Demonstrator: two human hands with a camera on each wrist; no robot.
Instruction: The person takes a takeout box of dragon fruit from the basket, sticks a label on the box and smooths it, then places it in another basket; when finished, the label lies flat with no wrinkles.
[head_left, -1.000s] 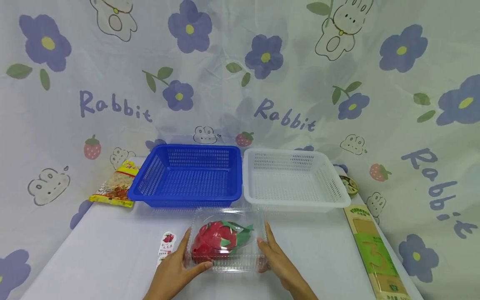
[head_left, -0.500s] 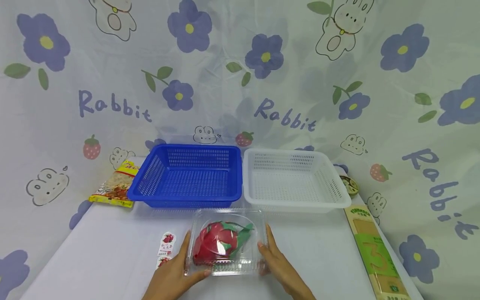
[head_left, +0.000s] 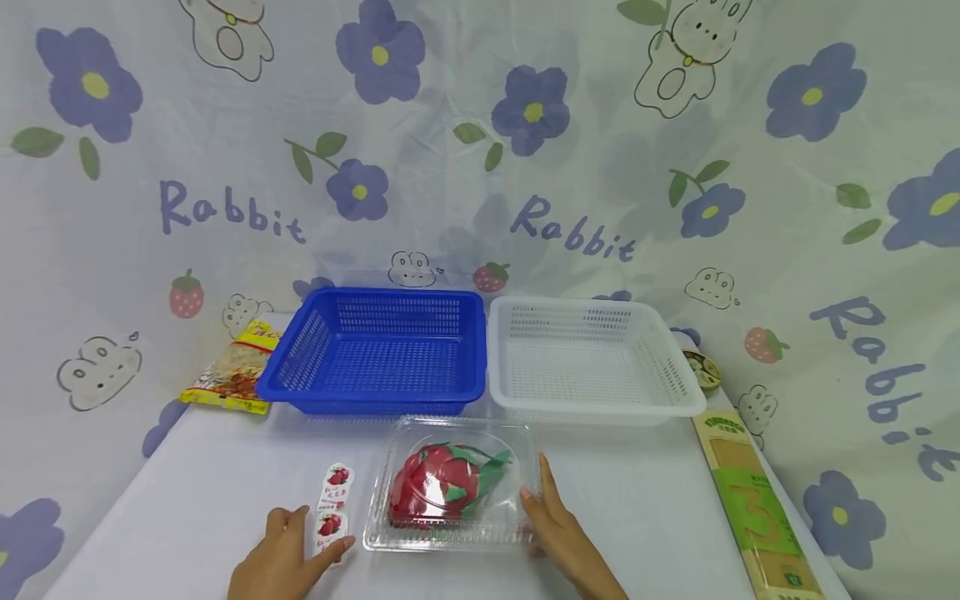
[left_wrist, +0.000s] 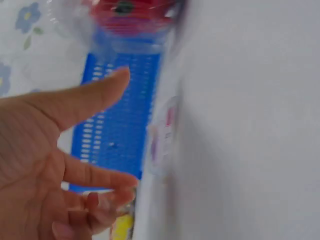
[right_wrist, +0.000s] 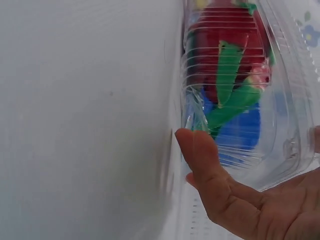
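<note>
A clear plastic clamshell box [head_left: 457, 537] sits on the white table with a red and green dragon fruit [head_left: 438, 483] inside. My right hand [head_left: 562, 533] holds the box at its right end, its fingers bent along that end in the right wrist view. My left hand [head_left: 281, 554] is off the box, thumb and fingers spread apart with nothing between them in the left wrist view. A strip of labels [head_left: 330, 521] printed with red fruit lies between the left hand and the box, the thumb tip right at its lower part.
Behind the box stand a blue basket [head_left: 375, 400] and a white basket [head_left: 592, 407]. A yellow food packet [head_left: 232, 371] is at the far left. On the right lie a round tin [head_left: 702, 371] and a long green and tan package [head_left: 757, 508]. A printed curtain [head_left: 450, 167] hangs behind.
My left hand has let go of the box and moved left toward the labels. My right hand stays at the box's right end. The box has shifted very slightly.
</note>
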